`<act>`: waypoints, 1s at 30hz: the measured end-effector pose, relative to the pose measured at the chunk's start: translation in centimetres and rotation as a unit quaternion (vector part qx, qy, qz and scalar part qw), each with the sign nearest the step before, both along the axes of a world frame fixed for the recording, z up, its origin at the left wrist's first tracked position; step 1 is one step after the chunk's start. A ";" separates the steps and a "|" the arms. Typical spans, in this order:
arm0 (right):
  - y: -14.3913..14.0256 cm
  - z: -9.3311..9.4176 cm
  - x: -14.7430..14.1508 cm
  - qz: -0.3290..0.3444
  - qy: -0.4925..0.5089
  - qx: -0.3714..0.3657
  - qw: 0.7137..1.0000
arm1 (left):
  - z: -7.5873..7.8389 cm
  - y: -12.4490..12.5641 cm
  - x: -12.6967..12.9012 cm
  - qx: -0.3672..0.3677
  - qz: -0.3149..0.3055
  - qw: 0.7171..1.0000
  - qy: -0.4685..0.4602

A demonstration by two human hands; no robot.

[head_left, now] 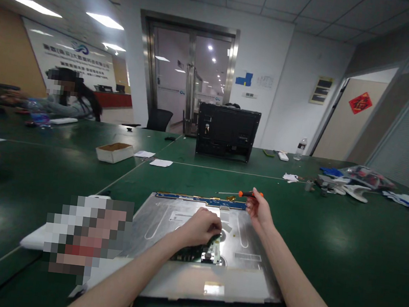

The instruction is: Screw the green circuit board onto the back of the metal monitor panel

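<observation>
Fingers of the left hand [201,227] curl down onto a small green circuit board [203,253], pinching its upper edge where it sits on the metal back of a flat panel [238,275]. Whether the board is loose or fastened cannot be told. To the right and a little farther out, the right hand [259,210] is closed around the orange handle of a screwdriver [241,193], with the thin shaft pointing left, level and clear of the metal.

Risks, as a judgement: if the board is lifted while a screw or cable holds it, it could bend or tear a connector. The screwdriver tip hangs just above the blue strip [206,201] along the panel's far edge; a careless swing could scratch it. Just left of the panel lies a white cover [34,240], and small screws could roll off across the green table [345,248].
</observation>
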State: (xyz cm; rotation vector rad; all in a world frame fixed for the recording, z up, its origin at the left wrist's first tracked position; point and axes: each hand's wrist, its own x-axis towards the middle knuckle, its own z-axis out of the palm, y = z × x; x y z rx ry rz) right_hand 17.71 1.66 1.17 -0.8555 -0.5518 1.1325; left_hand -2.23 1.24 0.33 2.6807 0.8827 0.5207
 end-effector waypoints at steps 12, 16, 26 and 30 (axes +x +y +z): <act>0.0 -0.5 0.1 0.008 -0.017 -0.004 1.000 | 0.0 0.0 0.0 -0.033 0.005 0.999 -0.032; 0.0 -0.4 0.1 0.002 -0.031 -0.001 1.000 | 0.1 0.0 0.0 -0.048 0.004 0.998 -0.036; -0.9 1.3 -0.5 -0.022 -0.130 0.055 0.990 | -0.1 0.5 -0.5 -0.100 -0.005 0.994 -0.040; -1.5 1.9 -1.1 -0.019 -0.193 0.085 0.977 | -0.3 0.6 -0.5 -0.122 -0.004 0.991 -0.046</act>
